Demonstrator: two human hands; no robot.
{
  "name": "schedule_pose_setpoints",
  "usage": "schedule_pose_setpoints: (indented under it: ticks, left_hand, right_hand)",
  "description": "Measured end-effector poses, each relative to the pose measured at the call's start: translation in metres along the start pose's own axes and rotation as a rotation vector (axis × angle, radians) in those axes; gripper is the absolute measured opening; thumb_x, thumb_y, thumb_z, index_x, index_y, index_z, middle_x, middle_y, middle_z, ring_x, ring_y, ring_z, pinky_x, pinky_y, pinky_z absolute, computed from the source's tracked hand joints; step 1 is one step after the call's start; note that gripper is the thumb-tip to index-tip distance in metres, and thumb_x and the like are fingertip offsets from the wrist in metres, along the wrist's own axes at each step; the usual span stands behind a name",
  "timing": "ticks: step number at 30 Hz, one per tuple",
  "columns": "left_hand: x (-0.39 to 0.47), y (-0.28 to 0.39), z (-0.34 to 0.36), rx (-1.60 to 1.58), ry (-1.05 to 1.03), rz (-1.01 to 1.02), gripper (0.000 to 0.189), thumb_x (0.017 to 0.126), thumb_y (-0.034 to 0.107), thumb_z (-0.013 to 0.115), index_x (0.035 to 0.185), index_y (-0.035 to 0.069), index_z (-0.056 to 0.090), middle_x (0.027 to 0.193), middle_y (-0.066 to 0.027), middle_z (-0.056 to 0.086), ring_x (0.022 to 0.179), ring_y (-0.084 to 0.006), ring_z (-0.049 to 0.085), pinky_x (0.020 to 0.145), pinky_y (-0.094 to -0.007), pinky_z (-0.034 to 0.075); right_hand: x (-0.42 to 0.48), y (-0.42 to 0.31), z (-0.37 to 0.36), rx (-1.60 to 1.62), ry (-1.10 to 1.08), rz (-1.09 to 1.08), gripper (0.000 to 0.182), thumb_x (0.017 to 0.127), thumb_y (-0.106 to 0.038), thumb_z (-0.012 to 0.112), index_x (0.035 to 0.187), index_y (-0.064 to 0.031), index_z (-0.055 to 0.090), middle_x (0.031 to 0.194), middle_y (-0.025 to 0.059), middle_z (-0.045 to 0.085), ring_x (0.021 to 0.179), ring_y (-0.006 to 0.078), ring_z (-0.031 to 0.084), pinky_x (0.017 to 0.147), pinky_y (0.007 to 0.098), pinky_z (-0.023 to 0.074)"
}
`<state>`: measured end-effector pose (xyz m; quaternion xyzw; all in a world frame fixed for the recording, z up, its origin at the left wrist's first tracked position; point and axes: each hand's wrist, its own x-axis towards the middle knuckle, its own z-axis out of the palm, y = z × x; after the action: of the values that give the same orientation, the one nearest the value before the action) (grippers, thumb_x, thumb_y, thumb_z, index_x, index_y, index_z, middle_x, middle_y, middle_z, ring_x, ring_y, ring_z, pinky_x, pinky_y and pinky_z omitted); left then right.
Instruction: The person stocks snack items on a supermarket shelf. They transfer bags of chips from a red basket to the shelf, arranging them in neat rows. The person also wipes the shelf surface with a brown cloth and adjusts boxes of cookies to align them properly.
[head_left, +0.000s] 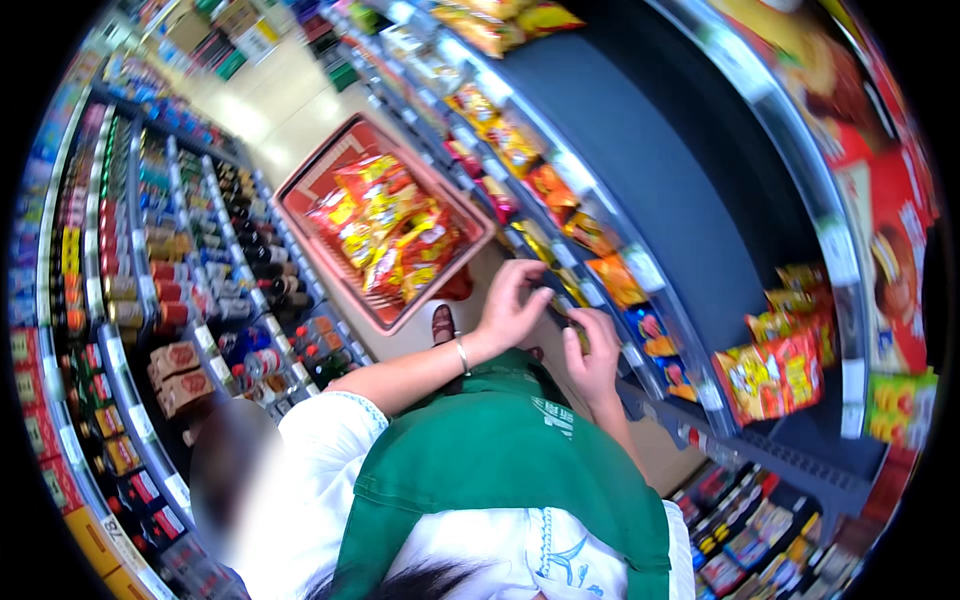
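Note:
My left hand, with a bangle on its wrist, is in front of the snack shelf with thumb and fingers apart. Close beside it, my right hand has loosely curled fingers. I see nothing held in either hand. Beyond my left hand stands a pinkish-red plastic shopping basket on the floor, with several red and yellow snack bags inside. Right of my hands runs a dark shelf board. One red and yellow snack bag faces forward at its near end, with more packets behind it.
Small orange snack packets line the lower shelf's front. More yellow bags lie at the far end of the dark board. Bottles and cans fill the shelving on the left. Stacked cartons stand farther down the aisle floor.

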<state>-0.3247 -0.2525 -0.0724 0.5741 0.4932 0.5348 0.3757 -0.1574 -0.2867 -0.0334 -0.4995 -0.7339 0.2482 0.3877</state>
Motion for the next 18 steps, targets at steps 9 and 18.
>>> schedule_pose_setpoints:
  ticks: [9,18]
  left_hand:
    - [-0.011,-0.168,-0.178,0.541,0.23,-0.408,0.082,0.068,0.025,0.078,0.136,0.004,0.036,0.129,-0.0207,0.047,0.119,-0.0367,0.044,0.102,-0.0415,0.035]
    - [0.019,-0.185,-0.226,0.225,0.283,-0.436,0.029,0.094,0.025,0.048,0.101,0.003,0.065,0.088,-0.022,0.065,0.082,-0.0353,0.064,0.073,-0.0387,0.049]
  right_hand:
    - [0.085,-0.016,0.184,0.12,-0.629,0.005,0.025,0.085,-0.016,0.058,0.107,-0.0031,0.058,0.099,0.0151,0.06,0.091,0.0324,0.059,0.079,0.0395,0.0474]
    - [0.103,-0.019,0.218,0.024,-0.563,0.117,0.023,0.087,-0.016,0.058,0.105,-0.0017,0.06,0.096,0.0144,0.062,0.086,0.0278,0.062,0.075,0.0349,0.0497]
